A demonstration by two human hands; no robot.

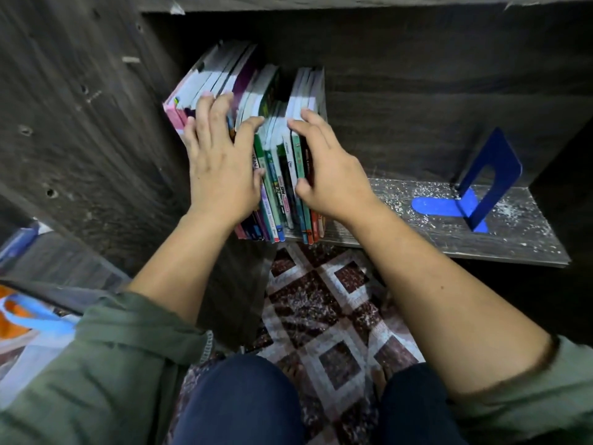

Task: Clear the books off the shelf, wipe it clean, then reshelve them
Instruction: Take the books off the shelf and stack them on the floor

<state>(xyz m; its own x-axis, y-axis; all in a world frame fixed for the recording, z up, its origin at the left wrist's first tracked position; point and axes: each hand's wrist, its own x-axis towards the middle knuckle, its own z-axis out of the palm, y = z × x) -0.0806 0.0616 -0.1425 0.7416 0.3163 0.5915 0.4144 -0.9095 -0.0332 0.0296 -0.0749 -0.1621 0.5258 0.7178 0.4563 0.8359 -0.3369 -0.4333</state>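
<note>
A row of thin paperback books (278, 178) stands upright at the left end of a dark wooden shelf (417, 234), spines facing me. My left hand (221, 168) lies over the left group, its fingertips hooked over the top edges. My right hand (330, 175) grips the right group, with fingers curled over the tops and the thumb pressed on a spine. A few green and teal spines show between the two hands. The bare part of the shelf board is speckled with white dust and crumbs.
A blue metal bookend (487, 178) stands on the shelf's right half. The cabinet's side panel (80, 123) closes off the left. Below the shelf lies a patterned rug (321, 303), with my knees over it. An orange, blue and white bag (29, 319) sits at lower left.
</note>
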